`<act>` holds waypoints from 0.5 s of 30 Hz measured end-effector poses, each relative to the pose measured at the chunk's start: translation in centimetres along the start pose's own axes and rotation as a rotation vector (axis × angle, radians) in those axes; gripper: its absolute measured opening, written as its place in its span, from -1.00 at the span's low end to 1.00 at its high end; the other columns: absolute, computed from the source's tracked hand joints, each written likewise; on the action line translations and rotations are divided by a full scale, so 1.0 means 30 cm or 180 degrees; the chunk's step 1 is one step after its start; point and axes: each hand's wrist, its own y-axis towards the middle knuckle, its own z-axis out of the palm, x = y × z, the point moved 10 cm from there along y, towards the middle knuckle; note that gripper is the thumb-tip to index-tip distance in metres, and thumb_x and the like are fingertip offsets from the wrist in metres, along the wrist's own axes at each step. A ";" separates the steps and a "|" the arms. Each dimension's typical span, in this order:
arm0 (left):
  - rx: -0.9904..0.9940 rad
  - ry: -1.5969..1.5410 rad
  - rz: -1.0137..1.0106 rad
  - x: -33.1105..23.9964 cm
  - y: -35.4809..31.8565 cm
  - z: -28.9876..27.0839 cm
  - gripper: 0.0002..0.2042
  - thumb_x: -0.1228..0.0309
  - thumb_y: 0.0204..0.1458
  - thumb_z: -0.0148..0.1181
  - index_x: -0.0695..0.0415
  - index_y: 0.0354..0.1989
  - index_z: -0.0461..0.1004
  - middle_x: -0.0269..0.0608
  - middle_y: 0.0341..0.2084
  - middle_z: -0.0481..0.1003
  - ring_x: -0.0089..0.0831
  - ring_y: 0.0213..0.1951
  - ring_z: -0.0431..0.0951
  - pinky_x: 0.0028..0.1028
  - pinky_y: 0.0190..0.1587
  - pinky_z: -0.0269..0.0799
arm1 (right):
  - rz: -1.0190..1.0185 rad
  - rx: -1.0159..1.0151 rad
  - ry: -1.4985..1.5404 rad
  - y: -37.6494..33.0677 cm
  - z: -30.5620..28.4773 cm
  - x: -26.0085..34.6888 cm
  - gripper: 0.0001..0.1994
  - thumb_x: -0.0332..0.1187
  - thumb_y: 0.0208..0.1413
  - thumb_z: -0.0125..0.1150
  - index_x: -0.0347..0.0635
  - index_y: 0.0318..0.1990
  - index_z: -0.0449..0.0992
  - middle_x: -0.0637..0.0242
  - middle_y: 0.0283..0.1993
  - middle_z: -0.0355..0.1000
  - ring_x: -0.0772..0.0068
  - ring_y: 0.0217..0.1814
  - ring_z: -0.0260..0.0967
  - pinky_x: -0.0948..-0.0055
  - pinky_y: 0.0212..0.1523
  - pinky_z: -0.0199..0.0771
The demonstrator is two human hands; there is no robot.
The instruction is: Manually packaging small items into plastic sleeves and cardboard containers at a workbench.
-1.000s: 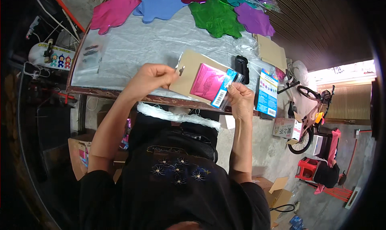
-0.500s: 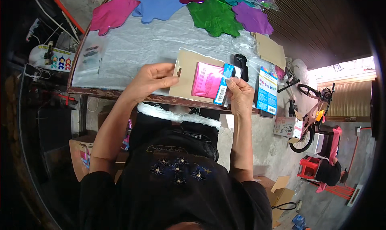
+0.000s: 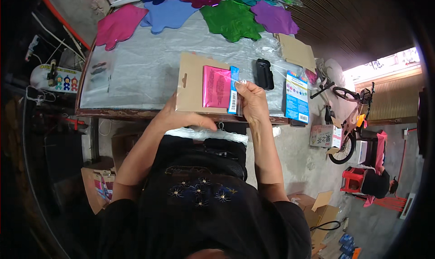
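Observation:
A tan cardboard backing card with a hang hole is held upright-ish over the table's near edge. A folded pink foil piece and a narrow blue barcode strip lie against its face. My left hand grips the card from below at its lower edge. My right hand pinches the card's right side by the blue strip, with a thin clear film around it.
The table is covered in grey plastic sheet. Foil hand-shaped balloons lie at the far edge: pink, blue, green, purple. A black device, a blue printed card and a cardboard stack lie to the right.
The card has swung from tilted to nearly square and come closer to me. My left hand slid from its upper left corner to its lower edge; the right hand moved left onto the blue strip.

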 end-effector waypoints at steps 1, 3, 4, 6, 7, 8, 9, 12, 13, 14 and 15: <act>0.0021 -0.0002 0.0021 0.002 0.000 -0.011 0.32 0.21 -0.58 0.70 0.16 0.45 -0.09 -0.03 0.37 0.09 -0.19 0.38 0.09 -0.30 0.38 -0.01 | -0.0023 -0.0019 0.0006 0.004 -0.008 0.014 -0.93 -0.45 0.13 0.31 -0.27 -0.31 0.62 0.39 -0.40 0.55 0.66 -0.48 0.41 0.60 -0.43 0.43; 0.0697 -0.0932 -0.0653 0.075 -0.041 -0.011 0.27 0.20 -0.53 0.69 0.16 0.44 -0.04 -0.05 0.35 0.13 -0.19 0.36 0.14 -0.27 0.38 -0.01 | -0.0144 0.0114 -0.0170 0.010 -0.006 0.081 -0.91 -0.44 0.11 0.33 -0.28 -0.30 0.62 0.40 -0.41 0.54 0.66 -0.48 0.40 0.59 -0.44 0.41; 0.1052 -0.1398 -0.0987 0.097 -0.068 0.001 0.24 0.19 -0.51 0.68 0.17 0.44 -0.02 -0.06 0.34 0.16 -0.19 0.35 0.16 -0.26 0.38 -0.01 | -0.0211 0.0164 -0.0264 0.007 -0.010 0.116 -0.90 -0.44 0.10 0.34 -0.29 -0.30 0.62 0.41 -0.42 0.54 0.67 -0.47 0.39 0.59 -0.44 0.41; 0.0808 -0.2034 -0.0733 0.061 -0.050 -0.065 0.10 0.24 -0.35 0.60 0.18 0.42 0.03 -0.08 0.30 0.22 -0.24 0.31 0.22 -0.28 0.35 0.06 | -0.0307 0.0187 -0.0697 0.001 -0.027 0.184 -0.90 -0.43 0.09 0.34 -0.29 -0.32 0.62 0.42 -0.43 0.53 0.68 -0.47 0.38 0.59 -0.44 0.39; 0.0530 -0.2669 -0.0506 0.043 -0.034 -0.109 -0.04 0.29 -0.19 0.52 0.19 0.40 0.08 -0.10 0.26 0.27 -0.30 0.26 0.27 -0.30 0.32 0.13 | -0.0368 0.0229 -0.1131 -0.008 -0.032 0.222 -0.89 -0.42 0.07 0.35 -0.29 -0.33 0.63 0.44 -0.45 0.52 0.69 -0.47 0.37 0.59 -0.44 0.38; 0.0601 -0.2661 -0.0458 0.040 -0.036 -0.122 -0.04 0.29 -0.19 0.52 0.19 0.40 0.08 -0.10 0.26 0.27 -0.30 0.26 0.27 -0.30 0.32 0.13 | -0.0432 0.0276 -0.1563 -0.018 -0.024 0.255 -0.89 -0.41 0.05 0.36 -0.29 -0.35 0.63 0.45 -0.46 0.52 0.70 -0.47 0.36 0.59 -0.43 0.37; 0.0578 -0.2435 -0.0677 0.072 -0.014 -0.121 -0.12 0.31 -0.11 0.46 0.19 0.40 0.09 -0.10 0.24 0.30 -0.33 0.24 0.30 -0.33 0.28 0.18 | -0.0472 0.0507 -0.2125 -0.028 0.010 0.286 -0.90 -0.45 0.04 0.34 -0.30 -0.34 0.63 0.44 -0.45 0.52 0.69 -0.44 0.39 0.60 -0.40 0.39; 0.0729 -0.1825 -0.1085 0.127 0.053 -0.087 -0.33 0.35 0.09 0.28 0.24 0.36 0.15 -0.09 0.15 0.40 -0.44 0.13 0.41 -0.44 0.16 0.32 | -0.0711 0.0942 -0.2949 -0.025 0.128 0.272 -0.89 -0.43 0.04 0.33 -0.32 -0.38 0.62 0.45 -0.48 0.49 0.70 -0.43 0.38 0.58 -0.40 0.37; 0.0894 -0.1672 -0.1122 0.126 0.059 -0.064 -0.39 0.34 0.14 0.23 0.29 0.33 0.19 -0.08 0.09 0.46 -0.47 0.07 0.48 -0.50 0.12 0.36 | -0.0897 0.1092 -0.2974 -0.024 0.173 0.259 -0.86 -0.41 0.06 0.32 -0.33 -0.34 0.62 0.43 -0.47 0.50 0.69 -0.43 0.40 0.58 -0.39 0.40; 0.0902 -0.1514 -0.1259 0.129 0.072 -0.052 -0.50 0.38 0.18 0.18 0.30 0.26 0.27 -0.11 0.03 0.50 -0.50 0.02 0.50 -0.53 0.07 0.39 | -0.1076 0.1245 -0.3006 -0.034 0.200 0.261 -0.84 -0.39 0.09 0.31 -0.34 -0.30 0.61 0.40 -0.46 0.51 0.68 -0.42 0.41 0.57 -0.39 0.42; 0.0833 -0.1335 -0.1439 0.137 0.060 -0.066 -0.61 0.42 0.22 0.13 0.30 0.19 0.36 -0.14 -0.04 0.54 -0.53 -0.03 0.53 -0.57 0.02 0.41 | -0.1130 0.1131 -0.3032 -0.047 0.207 0.274 -0.84 -0.39 0.09 0.31 -0.34 -0.30 0.61 0.40 -0.46 0.51 0.68 -0.42 0.41 0.57 -0.39 0.42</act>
